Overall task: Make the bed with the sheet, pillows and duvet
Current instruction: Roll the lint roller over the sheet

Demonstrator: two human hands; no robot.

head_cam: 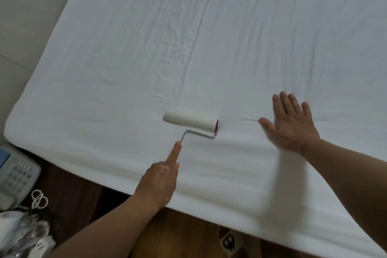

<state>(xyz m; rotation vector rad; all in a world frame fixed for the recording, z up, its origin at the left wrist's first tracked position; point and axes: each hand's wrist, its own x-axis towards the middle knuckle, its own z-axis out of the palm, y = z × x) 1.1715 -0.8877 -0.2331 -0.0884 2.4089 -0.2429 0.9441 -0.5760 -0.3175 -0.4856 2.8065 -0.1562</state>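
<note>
The sheet (209,37) lies over the bed, filling most of the frame, creased down its centre. The left hand (160,180) grips the lint roller (190,120), forefinger along the stem; the right hand (293,123) lies flat at centre right. Best to roll slowly outward, palm holding the cloth taut

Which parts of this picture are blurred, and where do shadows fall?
Head view: the right hand is smeared by motion, and the telephone at the lower left is soft; the lint roller is sharp. Head view: a soft shadow lies on the sheet beside the right forearm. Head view: the light is even, without glare.
</note>
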